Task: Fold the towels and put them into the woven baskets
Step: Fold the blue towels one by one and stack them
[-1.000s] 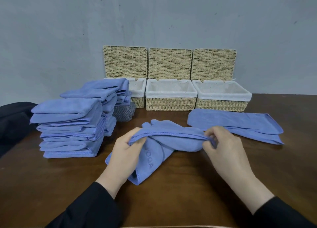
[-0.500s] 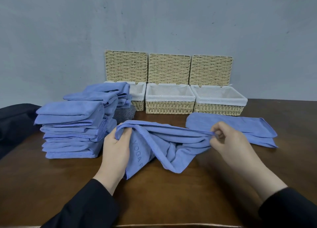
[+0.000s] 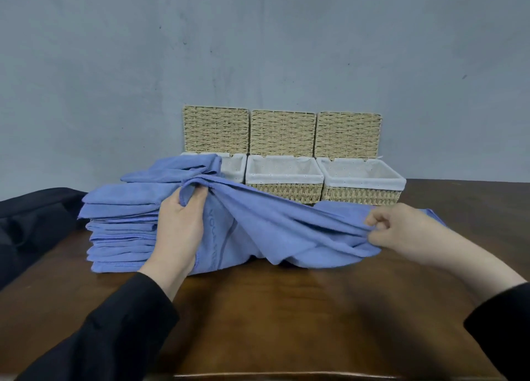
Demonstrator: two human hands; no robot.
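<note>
Between your two hands a blue towel point(image 3: 275, 225) hangs stretched above the brown bench point(image 3: 286, 317), its lower folds sagging down to the wood. Your left hand point(image 3: 179, 228) is raised in front of the stack of blue towels point(image 3: 123, 225), its grip clenched round a bunched corner of the cloth, fingers curled over the hem. Your right hand point(image 3: 401, 228) sits lower and further right, thumb and fingers pinching the opposite edge. Embossed lettering runs down the panel just beside your left wrist, too creased to read in full.

Behind the towel stand three woven baskets in a row against the grey wall, each with a white liner and its lid tilted up: the left basket point(image 3: 235, 166) is partly hidden by the stack, the middle basket point(image 3: 282, 184) and the right basket point(image 3: 361, 189) show open, pale interiors. Another blue towel point(image 3: 338, 207) lies flat on the bench in front of the right basket, mostly covered by the one you hold. A dark cloth point(image 3: 34, 217) is heaped at the bench's left edge, beside the stack.
</note>
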